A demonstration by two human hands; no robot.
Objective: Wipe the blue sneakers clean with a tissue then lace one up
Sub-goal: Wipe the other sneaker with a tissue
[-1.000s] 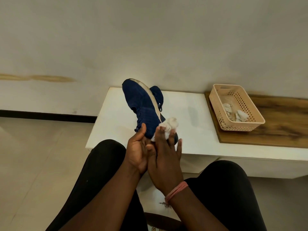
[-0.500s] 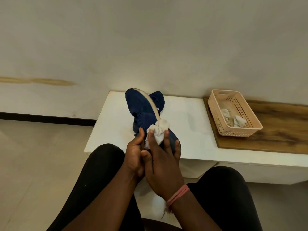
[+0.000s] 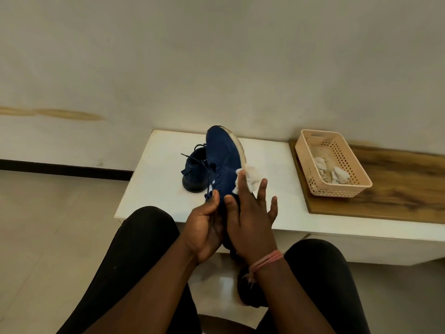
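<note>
My left hand (image 3: 204,227) grips the heel end of a blue sneaker (image 3: 222,156), which I hold tilted up over the white table (image 3: 156,179), toe pointing away, its white sole edge to the right. A crumpled white tissue (image 3: 250,177) is pressed against the sneaker's right side by the fingers of my right hand (image 3: 250,218). The second blue sneaker (image 3: 193,174) lies on the table behind and to the left, partly hidden by the held one, its laces loose.
A beige perforated basket (image 3: 337,189) with used tissues (image 3: 339,175) stands on a wooden board (image 3: 397,189) at the table's right. The wall runs close behind. My black-clad knees (image 3: 144,237) sit below the table's front edge.
The held sneaker has swung right and turned, uncovering the second sneaker on its left. My right hand has slid the tissue up along the shoe's right side.
</note>
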